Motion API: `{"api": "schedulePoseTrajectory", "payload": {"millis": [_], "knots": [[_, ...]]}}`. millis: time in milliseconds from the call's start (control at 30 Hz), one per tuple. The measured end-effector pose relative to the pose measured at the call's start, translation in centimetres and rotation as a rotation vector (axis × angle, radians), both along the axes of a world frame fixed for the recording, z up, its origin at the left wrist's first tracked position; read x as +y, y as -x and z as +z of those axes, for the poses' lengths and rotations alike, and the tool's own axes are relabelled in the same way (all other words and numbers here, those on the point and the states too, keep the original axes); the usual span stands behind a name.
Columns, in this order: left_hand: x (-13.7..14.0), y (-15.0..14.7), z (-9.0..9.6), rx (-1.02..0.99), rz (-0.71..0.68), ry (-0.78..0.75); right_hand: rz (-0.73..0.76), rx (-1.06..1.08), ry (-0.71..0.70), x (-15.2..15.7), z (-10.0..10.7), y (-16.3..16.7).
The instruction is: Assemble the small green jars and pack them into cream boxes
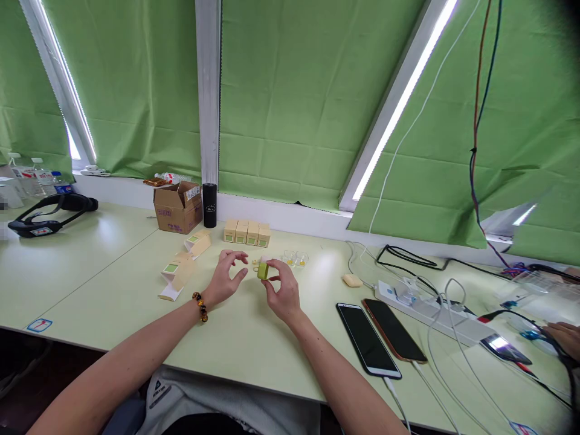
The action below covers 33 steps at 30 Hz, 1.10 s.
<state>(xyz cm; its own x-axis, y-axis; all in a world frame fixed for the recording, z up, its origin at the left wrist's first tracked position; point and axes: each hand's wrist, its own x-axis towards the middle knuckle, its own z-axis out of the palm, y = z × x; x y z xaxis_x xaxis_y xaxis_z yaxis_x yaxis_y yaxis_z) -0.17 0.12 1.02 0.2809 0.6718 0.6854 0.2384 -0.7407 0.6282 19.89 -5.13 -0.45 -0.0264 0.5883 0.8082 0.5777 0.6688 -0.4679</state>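
Between the thumb and fingers of my right hand [284, 291] is a small olive-green block [263, 270], held just above the table. My left hand [228, 277] is to its left, thumb and fingers apart, with nothing in it. Small yellowish pieces [255, 263] lie behind the green block, partly hidden. Two small clear cups [295, 259] with something yellow in them stand to the right of these. Left of my left hand, two unfolded small cartons [177, 269] lie on the table. A row of several closed small cartons [247, 232] stands farther back.
A brown cardboard box [177, 208] and a black bottle [209, 205] stand at the back. Two phones [368, 338] lie right of my arm, beside a white power strip [435, 314] with tangled cables. Another person's hand [564, 338] shows at the right edge. A black headset [49, 217] lies far left.
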Motion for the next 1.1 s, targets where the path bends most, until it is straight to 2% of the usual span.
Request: {"api": "schedulePoseTrajectory", "payload": {"millis": [200, 533, 867, 1100], "knots": [[-1.11, -0.49, 0.36, 0.129, -0.058, -0.157, 0.031, -0.114, -0.065, -0.23, 0.22, 0.07], [-1.12, -0.58, 0.40, 0.122, -0.061, -0.219, 0.045, -0.197, -0.210, 0.00, 0.31, -0.13], [-1.19, -0.58, 0.35, 0.104, -0.071, -0.236, 0.028, -0.262, -0.233, 0.00, 0.19, -0.09], [-0.95, -0.53, 0.08, 0.099, -0.069, -0.253, 0.028, -0.310, -0.200, -0.12, 0.49, 0.04]]}}
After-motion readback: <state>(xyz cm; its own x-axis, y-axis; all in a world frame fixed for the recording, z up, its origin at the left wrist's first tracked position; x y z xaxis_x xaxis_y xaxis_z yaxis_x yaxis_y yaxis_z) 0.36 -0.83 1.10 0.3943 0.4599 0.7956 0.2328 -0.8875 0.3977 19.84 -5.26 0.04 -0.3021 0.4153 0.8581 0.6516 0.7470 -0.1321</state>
